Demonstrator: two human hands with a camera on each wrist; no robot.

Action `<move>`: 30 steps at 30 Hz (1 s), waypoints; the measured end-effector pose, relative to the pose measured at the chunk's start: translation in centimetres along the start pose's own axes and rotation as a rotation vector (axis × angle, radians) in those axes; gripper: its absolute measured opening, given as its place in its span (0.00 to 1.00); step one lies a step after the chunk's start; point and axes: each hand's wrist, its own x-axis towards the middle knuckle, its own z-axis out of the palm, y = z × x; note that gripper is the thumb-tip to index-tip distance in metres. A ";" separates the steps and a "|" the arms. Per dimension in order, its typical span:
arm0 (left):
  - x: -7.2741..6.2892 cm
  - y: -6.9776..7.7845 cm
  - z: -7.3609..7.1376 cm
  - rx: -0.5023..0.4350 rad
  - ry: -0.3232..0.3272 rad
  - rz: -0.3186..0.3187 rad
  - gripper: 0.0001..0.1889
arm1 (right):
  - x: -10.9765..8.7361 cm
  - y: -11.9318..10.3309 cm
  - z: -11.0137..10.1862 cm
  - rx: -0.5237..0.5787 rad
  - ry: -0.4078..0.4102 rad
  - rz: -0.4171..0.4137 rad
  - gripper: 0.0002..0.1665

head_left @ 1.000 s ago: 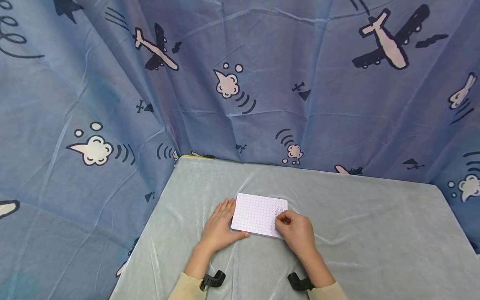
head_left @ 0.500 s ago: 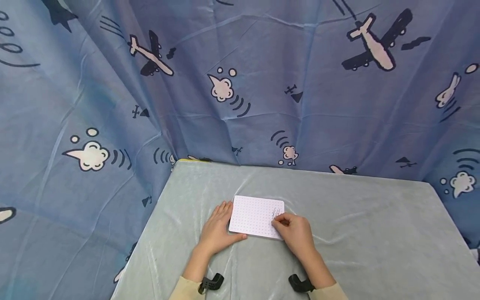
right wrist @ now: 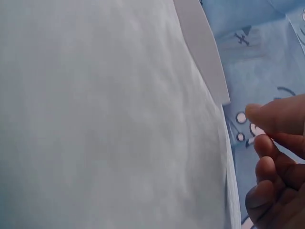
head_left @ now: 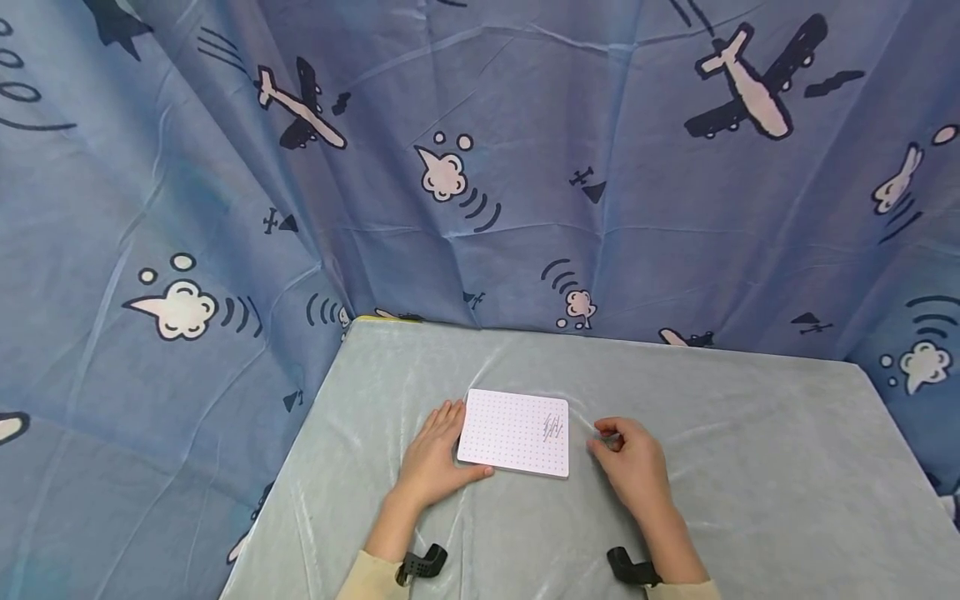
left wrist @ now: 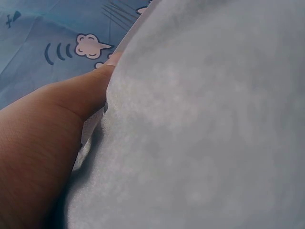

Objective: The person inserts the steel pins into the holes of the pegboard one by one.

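A white notepad (head_left: 510, 433) with a dotted page lies on the grey cloth, with several dark slanted pencil-like strokes near its right edge. My left hand (head_left: 435, 462) rests at its left side, fingers pointing away along the edge and thumb (head_left: 476, 473) at the near edge. Part of that hand (left wrist: 71, 100) shows in the left wrist view. To the right of the pad, apart from it, is my right hand (head_left: 633, 467), fingers loosely curled. In the right wrist view a gap shows between thumb (right wrist: 271, 114) and index finger, and no object is visible there.
A pale grey velvety cloth (head_left: 750, 450) covers the table. Behind and to the left hangs a blue curtain (head_left: 480, 242) printed with planes and clouds. Each wrist wears a black band-mounted camera, left wrist camera (head_left: 423, 562) and right wrist camera (head_left: 630, 568).
My right hand has come off the page and moved to the right of the pad, uncovering the strokes; its thumb and index finger have parted. The left hand stays at the pad's left side.
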 end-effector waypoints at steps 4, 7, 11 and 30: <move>-0.1 0.0 0.0 -0.011 -0.002 -0.005 0.65 | 0.0 0.8 -0.8 -0.043 0.009 0.000 0.15; 0.0 0.0 -0.1 -0.018 -0.003 -0.011 0.65 | 0.0 1.3 -1.4 -0.076 -0.002 -0.006 0.16; 0.0 0.0 -0.1 -0.023 -0.004 -0.012 0.64 | -0.4 2.0 -2.1 -0.107 -0.028 -0.006 0.15; -0.1 0.1 -0.1 -0.013 -0.018 -0.016 0.65 | -1.1 1.8 -2.9 -0.211 -0.166 0.025 0.07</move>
